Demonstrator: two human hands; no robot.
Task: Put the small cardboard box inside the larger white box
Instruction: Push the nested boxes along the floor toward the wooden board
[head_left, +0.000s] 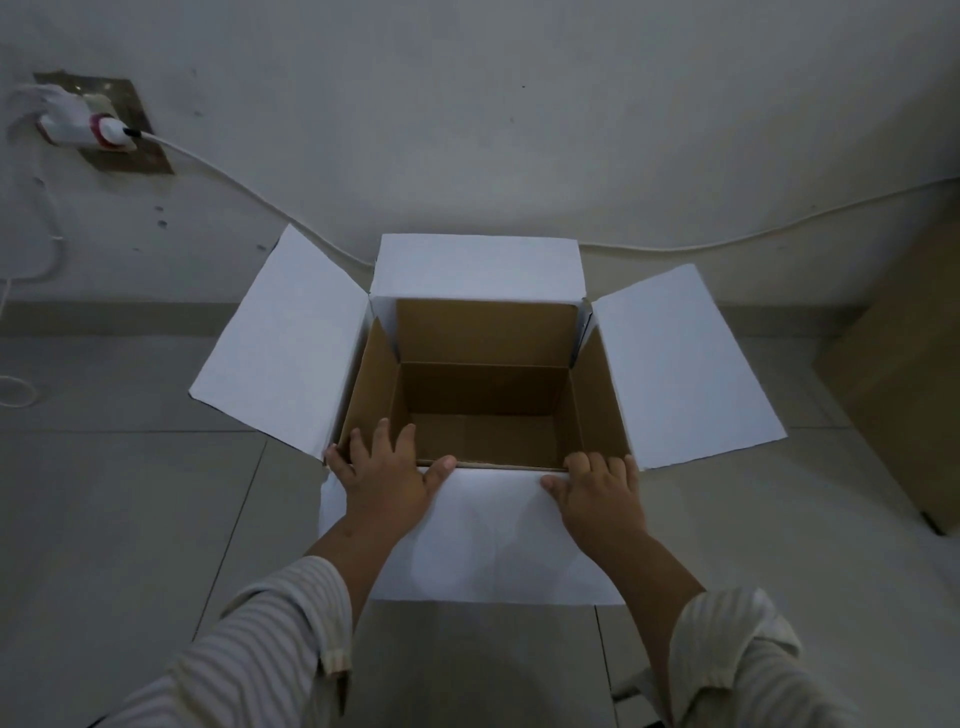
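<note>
a charger (78, 122) sits in the wall socket at far left, its white cable (249, 192) trailing along the wall behind the white box (483, 535). the white box stands open on the tiled floor (130, 519), four flaps folded outward, its brown inside bare as far as can be seen. the left hand (387, 475) lies flat on the near flap at the left corner, fingers spread over the rim, gripping nothing. the right hand (597, 491) presses flat on the same flap by the right corner, fingers together. a brown cardboard box (904, 374) stands at the right edge, well apart from both hands; whether it is the small one i cannot tell.
</note>
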